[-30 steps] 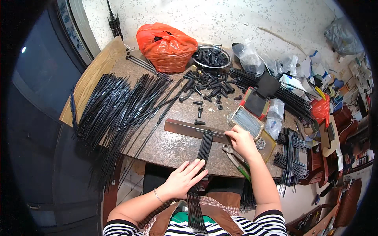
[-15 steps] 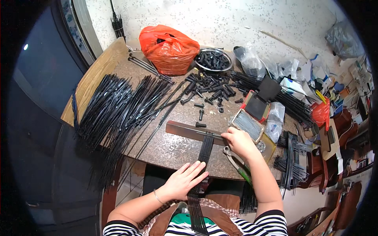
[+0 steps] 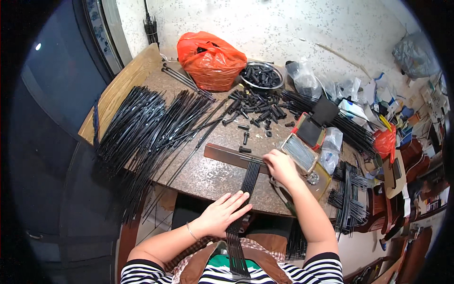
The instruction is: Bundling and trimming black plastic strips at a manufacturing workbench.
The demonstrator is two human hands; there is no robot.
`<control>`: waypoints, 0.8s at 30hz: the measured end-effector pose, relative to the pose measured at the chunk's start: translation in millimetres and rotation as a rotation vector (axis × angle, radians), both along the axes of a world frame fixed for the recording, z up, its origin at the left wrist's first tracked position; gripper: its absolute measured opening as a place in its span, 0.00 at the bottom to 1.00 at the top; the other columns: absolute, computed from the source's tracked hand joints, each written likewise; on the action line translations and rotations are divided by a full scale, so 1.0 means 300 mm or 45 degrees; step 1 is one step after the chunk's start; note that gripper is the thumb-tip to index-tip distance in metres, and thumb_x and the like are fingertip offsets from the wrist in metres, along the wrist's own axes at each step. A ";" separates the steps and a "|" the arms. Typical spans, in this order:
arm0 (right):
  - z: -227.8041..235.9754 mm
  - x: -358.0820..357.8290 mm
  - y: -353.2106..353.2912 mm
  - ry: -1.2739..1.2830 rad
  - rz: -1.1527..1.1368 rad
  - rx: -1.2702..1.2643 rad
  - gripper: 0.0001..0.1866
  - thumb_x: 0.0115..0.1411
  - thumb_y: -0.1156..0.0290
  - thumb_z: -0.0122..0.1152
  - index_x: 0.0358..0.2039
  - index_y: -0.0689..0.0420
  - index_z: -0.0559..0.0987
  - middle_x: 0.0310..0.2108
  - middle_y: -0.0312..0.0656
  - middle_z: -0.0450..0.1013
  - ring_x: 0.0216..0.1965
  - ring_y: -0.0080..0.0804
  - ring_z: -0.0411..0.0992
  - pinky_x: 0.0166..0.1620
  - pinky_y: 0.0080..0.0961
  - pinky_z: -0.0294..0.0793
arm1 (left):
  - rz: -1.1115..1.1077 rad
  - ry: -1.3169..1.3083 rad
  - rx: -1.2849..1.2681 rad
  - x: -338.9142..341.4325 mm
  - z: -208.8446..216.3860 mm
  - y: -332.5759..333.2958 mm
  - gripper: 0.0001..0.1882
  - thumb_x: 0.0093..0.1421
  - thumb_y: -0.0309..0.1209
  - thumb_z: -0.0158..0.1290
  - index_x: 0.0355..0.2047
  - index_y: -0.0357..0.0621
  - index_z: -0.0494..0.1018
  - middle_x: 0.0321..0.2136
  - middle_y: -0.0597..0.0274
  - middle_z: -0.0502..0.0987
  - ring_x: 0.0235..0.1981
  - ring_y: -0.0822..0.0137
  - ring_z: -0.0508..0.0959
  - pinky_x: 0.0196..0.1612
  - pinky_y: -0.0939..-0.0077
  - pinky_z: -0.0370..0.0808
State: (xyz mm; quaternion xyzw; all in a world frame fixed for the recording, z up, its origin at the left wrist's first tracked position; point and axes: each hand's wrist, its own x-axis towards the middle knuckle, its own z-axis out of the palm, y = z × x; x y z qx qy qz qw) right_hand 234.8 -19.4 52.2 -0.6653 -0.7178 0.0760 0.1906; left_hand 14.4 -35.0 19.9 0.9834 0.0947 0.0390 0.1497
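Head view, both hands at the near edge of the table. Left hand [image 3: 221,217]: flat, fingers extended and slightly apart, laid across a row of black rods [image 3: 251,177]; whether its thumb curls under is not visible. Row passes beneath this hand. Long axis: from the person's front, below the left fingers, upward and a little rightward to a brown bar [image 3: 222,155].

Bar lies above the left hand, well clear of its fingertips, set roughly crosswise to the rods. Its right part slopes toward the right hand [image 3: 281,167].

Right hand: fingers bent, drawn narrow at the bar's right part. Contents of the pinch hidden; cannot tell whether anything is held.

Key relation: upper rod ends meet the bar just left of the right fingertips. Right hand is therefore nearer to those ends; left hand covers the row farther down its length.

Surroundings: pliers [image 3: 283,192] just below the right hand, partly hidden by the forearm; box of thin wires [image 3: 300,152] just to its right. Heap of long rods [image 3: 137,123] well apart, up and left of the left hand.
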 end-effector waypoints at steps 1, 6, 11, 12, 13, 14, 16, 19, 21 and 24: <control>-0.011 -0.024 0.007 0.042 -0.060 -0.067 0.06 0.41 0.74 0.50 0.24 0.58 0.72 0.24 0.40 0.66 0.28 0.38 0.65 0.32 0.27 0.65 | 0.020 -0.055 -0.067 -0.008 0.002 -0.011 0.44 0.29 0.46 0.55 0.48 0.42 0.52 0.50 0.49 0.48 0.52 0.56 0.50 0.50 0.65 0.50; 0.102 -0.056 -0.118 0.524 0.387 -0.194 0.36 0.35 0.68 0.59 0.47 0.59 0.56 0.44 0.47 0.56 0.46 0.37 0.55 0.46 0.27 0.56 | 0.065 -0.266 -0.129 -0.042 0.013 -0.065 0.38 0.37 0.55 0.47 0.44 0.40 0.57 0.48 0.47 0.52 0.50 0.53 0.52 0.49 0.61 0.51; 0.230 -0.372 -0.486 1.378 0.666 -0.411 0.26 0.44 0.72 0.53 0.44 0.66 0.58 0.38 0.48 0.63 0.40 0.32 0.62 0.43 0.23 0.59 | 0.017 -0.318 -0.073 -0.089 -0.002 -0.145 0.40 0.36 0.58 0.45 0.44 0.40 0.58 0.48 0.46 0.51 0.51 0.51 0.50 0.49 0.59 0.49; 0.231 -0.423 -0.554 1.250 0.484 -0.173 0.19 0.47 0.75 0.49 0.41 0.67 0.62 0.33 0.48 0.67 0.35 0.32 0.66 0.40 0.22 0.63 | 0.003 -0.267 -0.040 -0.105 0.010 -0.171 0.40 0.36 0.58 0.45 0.44 0.40 0.58 0.48 0.45 0.50 0.51 0.50 0.50 0.49 0.58 0.49; 0.242 -0.443 -0.604 1.239 0.479 -0.152 0.19 0.47 0.75 0.49 0.41 0.67 0.62 0.33 0.48 0.67 0.35 0.32 0.66 0.40 0.22 0.63 | 0.006 -0.254 -0.076 -0.110 0.038 -0.192 0.40 0.36 0.58 0.45 0.44 0.41 0.58 0.49 0.44 0.49 0.51 0.49 0.49 0.49 0.58 0.48; 0.260 -0.462 -0.650 1.296 0.344 -0.035 0.13 0.48 0.76 0.46 0.36 0.68 0.64 0.29 0.47 0.68 0.30 0.31 0.67 0.36 0.22 0.65 | -0.007 -0.262 -0.058 -0.118 0.060 -0.223 0.40 0.36 0.58 0.45 0.44 0.41 0.58 0.49 0.44 0.49 0.51 0.49 0.49 0.49 0.58 0.48; 0.312 -0.478 -0.725 1.284 0.301 0.237 0.10 0.51 0.73 0.42 0.27 0.68 0.68 0.26 0.49 0.69 0.24 0.31 0.68 0.29 0.24 0.68 | 0.077 -0.228 0.047 -0.153 0.096 -0.279 0.39 0.36 0.56 0.46 0.43 0.40 0.58 0.49 0.43 0.48 0.51 0.47 0.49 0.50 0.58 0.48; 0.518 -0.489 -0.857 1.557 0.396 0.552 0.12 0.52 0.63 0.44 0.24 0.60 0.66 0.13 0.43 0.66 0.12 0.33 0.65 0.21 0.31 0.69 | 0.105 -0.330 0.034 -0.170 0.197 -0.351 0.30 0.36 0.43 0.53 0.39 0.41 0.62 0.43 0.51 0.59 0.48 0.53 0.56 0.49 0.58 0.49; 0.598 -0.429 -0.915 1.510 1.048 0.759 0.11 0.53 0.65 0.40 0.23 0.60 0.64 0.13 0.41 0.64 0.12 0.30 0.64 0.19 0.29 0.69 | -0.122 -0.633 -0.100 -0.138 0.278 -0.373 0.18 0.36 0.25 0.51 0.32 0.44 0.66 0.31 0.63 0.70 0.39 0.62 0.67 0.45 0.64 0.58; 0.652 -0.411 -0.961 1.581 1.191 0.715 0.13 0.54 0.62 0.39 0.23 0.60 0.63 0.16 0.41 0.64 0.15 0.29 0.64 0.25 0.26 0.70 | -0.174 -0.494 -0.879 -0.157 0.344 -0.426 0.11 0.38 0.23 0.49 0.27 0.42 0.66 0.25 0.60 0.70 0.31 0.62 0.71 0.36 0.74 0.65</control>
